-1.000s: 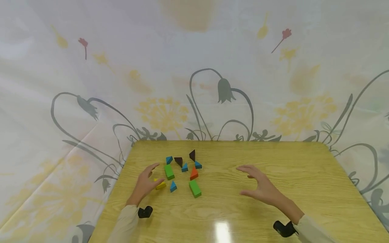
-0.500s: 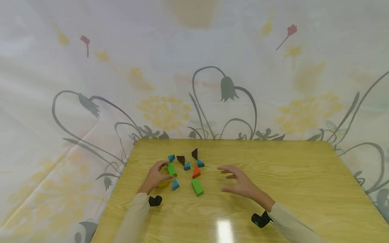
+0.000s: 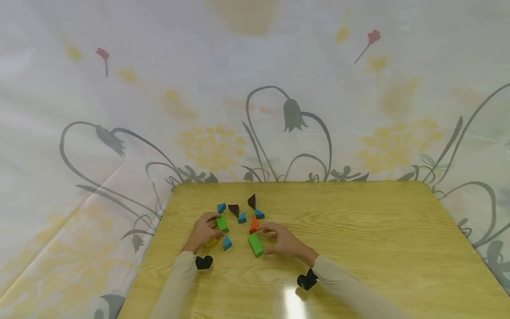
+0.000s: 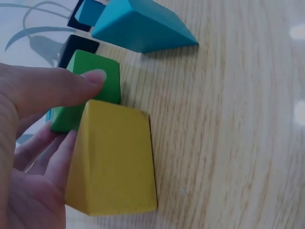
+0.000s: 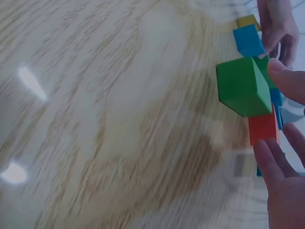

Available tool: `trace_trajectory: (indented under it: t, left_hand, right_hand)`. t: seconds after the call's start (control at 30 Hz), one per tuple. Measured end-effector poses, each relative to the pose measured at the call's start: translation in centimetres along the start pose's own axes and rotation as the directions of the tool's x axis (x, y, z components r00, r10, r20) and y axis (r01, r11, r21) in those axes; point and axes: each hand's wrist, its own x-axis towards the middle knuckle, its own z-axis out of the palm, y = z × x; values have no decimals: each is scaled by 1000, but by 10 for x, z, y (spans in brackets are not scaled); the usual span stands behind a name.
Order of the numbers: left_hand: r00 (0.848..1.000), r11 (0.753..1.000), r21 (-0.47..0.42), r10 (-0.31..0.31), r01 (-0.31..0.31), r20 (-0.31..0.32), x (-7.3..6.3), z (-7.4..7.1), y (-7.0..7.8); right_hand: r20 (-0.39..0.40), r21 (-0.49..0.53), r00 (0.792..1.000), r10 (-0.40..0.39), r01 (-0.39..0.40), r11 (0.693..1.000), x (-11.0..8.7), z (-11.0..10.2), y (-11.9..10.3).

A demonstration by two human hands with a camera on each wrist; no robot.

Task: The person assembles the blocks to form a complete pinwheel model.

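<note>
In the head view my left hand (image 3: 203, 232) is at the left green block (image 3: 222, 223), thumb at its near end and fingers at its far end. The left wrist view shows the thumb across that green block (image 4: 112, 78), fingers curled behind it. A yellow block (image 4: 116, 160) lies beside this hand, partly covered in the head view. My right hand (image 3: 284, 239) reaches around the right green block (image 3: 256, 245), thumb and fingers spread. In the right wrist view the thumb is apart from this green block (image 5: 240, 86), and the fingertips are by the red triangular block (image 5: 263, 129).
A blue triangular block (image 3: 227, 243) lies between the two green ones. Farther back are dark triangular blocks (image 3: 234, 210) and several small blue ones (image 3: 242, 217). The wooden table (image 3: 358, 230) meets a flower-printed curtain (image 3: 223, 88) behind.
My right hand has swept left across the table to the right green block. My left hand has moved slightly right and closed around the left green block. The blocks have stayed put.
</note>
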Motion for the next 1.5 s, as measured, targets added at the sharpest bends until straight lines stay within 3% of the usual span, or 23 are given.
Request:
trace_trajectory:
  t: [0.2, 0.3, 0.43, 0.73, 0.97, 1.23, 1.5]
  left_hand:
    - [999, 999, -34, -34, 33, -33, -2, 1, 0]
    - [999, 999, -28, -23, 21, -49, -4, 1, 1]
    - [998, 1000, -17, 8, -9, -56, -8, -1, 2]
    - [997, 998, -67, -10, 5, -75, -17, -7, 12]
    - [997, 991, -108, 73, -75, -22, -27, -1, 29]
    - [993, 983, -160, 98, -87, 59, -47, 21, 47]
    - [973, 976, -186, 151, -117, 177, -75, 40, 88]
  right_hand:
    - [5, 5, 1000, 16, -16, 1000, 14, 16, 7]
    - [12, -12, 999, 37, -37, 999, 16, 20, 6]
    - [25, -13, 997, 75, -75, 997, 16, 21, 4]
    - [73, 2, 990, 119, -120, 993, 16, 18, 4]
    - [70, -92, 991, 113, -106, 990, 21, 9, 1]
    - [71, -105, 991, 115, -107, 989, 27, 2, 4]
    - [74, -71, 994, 79, -74, 995, 29, -1, -1]
